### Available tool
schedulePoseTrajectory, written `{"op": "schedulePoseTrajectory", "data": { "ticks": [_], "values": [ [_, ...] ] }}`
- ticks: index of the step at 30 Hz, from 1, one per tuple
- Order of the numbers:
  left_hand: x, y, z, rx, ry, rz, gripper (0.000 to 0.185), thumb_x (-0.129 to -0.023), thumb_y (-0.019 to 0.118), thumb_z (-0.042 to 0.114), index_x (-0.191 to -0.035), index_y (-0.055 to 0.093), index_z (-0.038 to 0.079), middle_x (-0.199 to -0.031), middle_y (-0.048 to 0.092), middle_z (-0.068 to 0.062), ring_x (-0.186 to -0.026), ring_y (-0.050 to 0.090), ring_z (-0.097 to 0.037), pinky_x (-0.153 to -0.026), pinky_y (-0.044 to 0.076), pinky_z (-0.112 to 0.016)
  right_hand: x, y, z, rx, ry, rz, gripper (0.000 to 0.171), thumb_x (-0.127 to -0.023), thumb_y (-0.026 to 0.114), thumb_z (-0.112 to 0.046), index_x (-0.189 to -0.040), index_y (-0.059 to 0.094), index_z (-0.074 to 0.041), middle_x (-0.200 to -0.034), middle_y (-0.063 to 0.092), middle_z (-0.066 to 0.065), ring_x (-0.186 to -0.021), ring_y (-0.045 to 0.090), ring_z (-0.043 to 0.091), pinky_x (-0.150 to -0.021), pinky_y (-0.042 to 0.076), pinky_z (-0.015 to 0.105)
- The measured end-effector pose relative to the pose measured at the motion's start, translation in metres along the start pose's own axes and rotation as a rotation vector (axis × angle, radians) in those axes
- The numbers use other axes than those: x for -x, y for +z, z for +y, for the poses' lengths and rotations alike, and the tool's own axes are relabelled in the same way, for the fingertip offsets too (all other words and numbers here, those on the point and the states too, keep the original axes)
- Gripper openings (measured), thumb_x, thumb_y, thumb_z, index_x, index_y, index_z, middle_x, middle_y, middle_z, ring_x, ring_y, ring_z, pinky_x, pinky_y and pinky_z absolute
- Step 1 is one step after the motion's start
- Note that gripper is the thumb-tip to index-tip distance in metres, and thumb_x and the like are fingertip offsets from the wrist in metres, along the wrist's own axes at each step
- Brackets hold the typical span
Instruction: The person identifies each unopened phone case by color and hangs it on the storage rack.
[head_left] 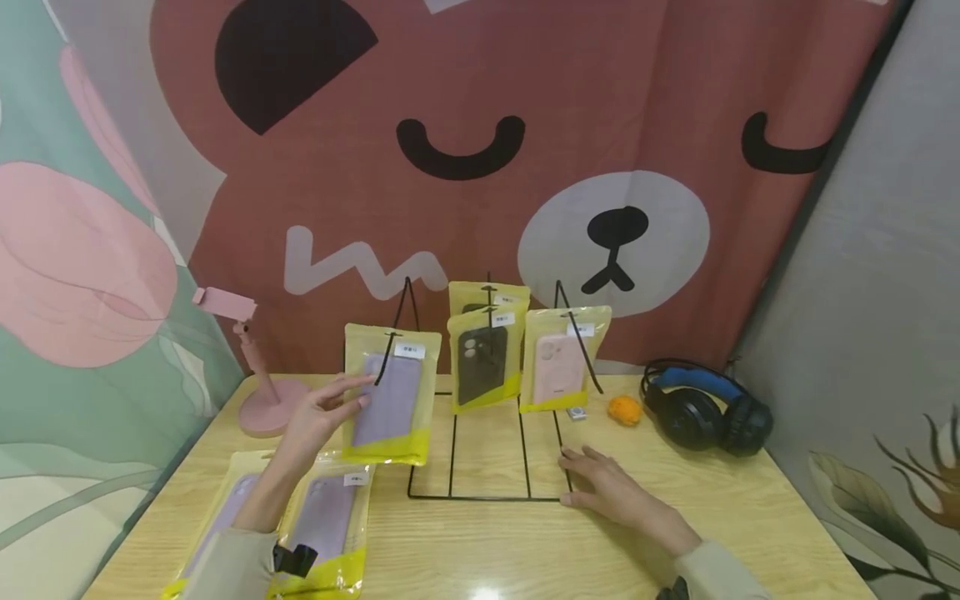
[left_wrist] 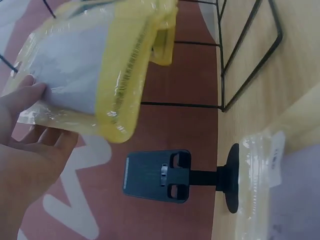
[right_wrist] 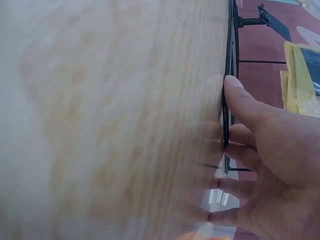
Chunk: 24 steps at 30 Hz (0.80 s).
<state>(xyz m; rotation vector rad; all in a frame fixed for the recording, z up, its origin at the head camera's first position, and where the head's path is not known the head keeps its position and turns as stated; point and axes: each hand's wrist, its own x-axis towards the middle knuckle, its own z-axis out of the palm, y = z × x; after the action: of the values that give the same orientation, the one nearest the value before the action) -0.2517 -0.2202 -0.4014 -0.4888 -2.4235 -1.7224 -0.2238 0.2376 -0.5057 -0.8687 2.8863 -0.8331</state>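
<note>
The left hand [head_left: 318, 417], fingers straight and released, touches a yellow pouch [head_left: 390, 404] with a lilac case inside, hanging at the left of the wire rack [head_left: 487, 483]. The right hand [head_left: 611, 492] rests flat and released on the table [head_left: 750, 517], thumb against the rack's near right corner. Two more lilac-case pouches [head_left: 322, 525] lie near left; black-case [head_left: 483, 367] and pink-case [head_left: 558, 367] pouches hang farther right.

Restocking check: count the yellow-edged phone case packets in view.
6: purple one at the left hand, three on the rack (black, pink, one behind), two flat on the table. More may be hidden.
</note>
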Motion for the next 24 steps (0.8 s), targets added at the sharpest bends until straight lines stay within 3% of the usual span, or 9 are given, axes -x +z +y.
{"op": "schedulePoseTrajectory", "data": {
  "ticks": [2,4,7,9,12,14,16,19,24],
  "values": [
    [-0.013,-0.001,-0.002,0.016,-0.001,-0.002,0.039,-0.092,0.066,0.028,-0.129,0.064,0.016,-0.147,0.044,-0.005,-0.137,0.034,-0.031,-0.093,0.048,-0.037,-0.001,0.0,0.0,-0.002,0.002,-0.001,0.063,-0.088,0.068,-0.038,-0.132,0.054,0.005,-0.143,0.042,0.027,-0.13,0.029,0.059,-0.093,0.02,0.079],
    [-0.027,-0.001,-0.004,0.027,-0.001,0.004,0.038,-0.092,0.067,0.026,-0.128,0.065,0.014,-0.147,0.044,-0.007,-0.137,0.035,-0.028,-0.077,0.051,-0.027,-0.001,0.0,0.0,-0.001,0.003,-0.001,0.063,-0.088,0.068,-0.037,-0.132,0.054,0.005,-0.143,0.042,0.027,-0.13,0.029,0.059,-0.094,0.021,0.079],
    [-0.047,0.0,-0.007,0.038,0.007,0.011,0.036,-0.092,0.066,0.02,-0.128,0.065,0.012,-0.144,0.046,-0.008,-0.137,0.033,-0.023,-0.073,0.048,-0.019,-0.001,0.0,0.001,0.006,0.0,0.0,0.062,-0.087,0.068,-0.036,-0.132,0.055,0.005,-0.142,0.043,0.028,-0.129,0.029,0.06,-0.093,0.021,0.079],
    [-0.059,0.001,-0.008,0.036,0.0,0.017,0.037,-0.092,0.066,0.017,-0.128,0.065,0.013,-0.13,0.052,-0.01,-0.121,0.044,-0.023,-0.066,0.042,-0.022,0.0,0.0,0.002,0.009,0.002,-0.004,0.062,-0.088,0.068,-0.036,-0.132,0.055,0.005,-0.143,0.043,0.028,-0.129,0.03,0.06,-0.094,0.021,0.079],
    [-0.074,0.002,-0.009,0.046,-0.02,0.011,0.039,-0.092,0.065,0.014,-0.131,0.062,0.013,-0.113,0.048,-0.014,-0.106,0.044,-0.024,-0.078,0.044,-0.031,0.0,0.0,0.0,0.002,0.009,-0.012,0.062,-0.088,0.068,-0.037,-0.133,0.054,0.004,-0.144,0.042,0.027,-0.13,0.029,0.059,-0.095,0.02,0.078],
    [-0.08,0.002,-0.01,0.049,-0.038,0.004,0.041,-0.093,0.064,0.014,-0.134,0.06,0.012,-0.119,0.049,-0.014,-0.115,0.043,-0.025,-0.09,0.043,-0.041,-0.001,0.001,-0.001,-0.003,0.009,-0.014,0.062,-0.088,0.068,-0.036,-0.133,0.054,0.004,-0.144,0.042,0.027,-0.13,0.029,0.059,-0.095,0.02,0.078],
    [-0.083,0.002,-0.012,0.049,-0.05,-0.007,0.042,-0.094,0.063,0.015,-0.136,0.057,0.012,-0.137,0.047,-0.012,-0.133,0.035,-0.027,-0.107,0.031,-0.052,0.0,0.001,-0.002,-0.013,0.007,-0.015,0.062,-0.088,0.068,-0.036,-0.133,0.054,0.005,-0.143,0.042,0.028,-0.13,0.028,0.059,-0.095,0.019,0.079],
    [-0.083,0.003,-0.015,0.02,-0.045,-0.031,0.044,-0.096,0.061,0.018,-0.139,0.054,0.016,-0.152,0.036,-0.005,-0.144,0.021,-0.029,-0.111,0.019,-0.06,0.001,0.002,-0.002,-0.024,0.014,-0.024,0.062,-0.088,0.068,-0.036,-0.133,0.053,0.005,-0.143,0.042,0.028,-0.13,0.028,0.059,-0.095,0.019,0.079],
    [-0.062,-0.001,-0.008,-0.057,0.034,-0.03,0.05,-0.096,0.061,0.016,-0.144,0.047,0.017,-0.153,0.033,-0.009,-0.142,0.024,-0.034,-0.109,0.024,-0.061,0.002,0.004,0.001,-0.029,0.026,-0.027,0.064,-0.089,0.066,-0.039,-0.134,0.053,0.004,-0.145,0.04,0.026,-0.132,0.027,0.058,-0.097,0.018,0.078]
  ]
}}
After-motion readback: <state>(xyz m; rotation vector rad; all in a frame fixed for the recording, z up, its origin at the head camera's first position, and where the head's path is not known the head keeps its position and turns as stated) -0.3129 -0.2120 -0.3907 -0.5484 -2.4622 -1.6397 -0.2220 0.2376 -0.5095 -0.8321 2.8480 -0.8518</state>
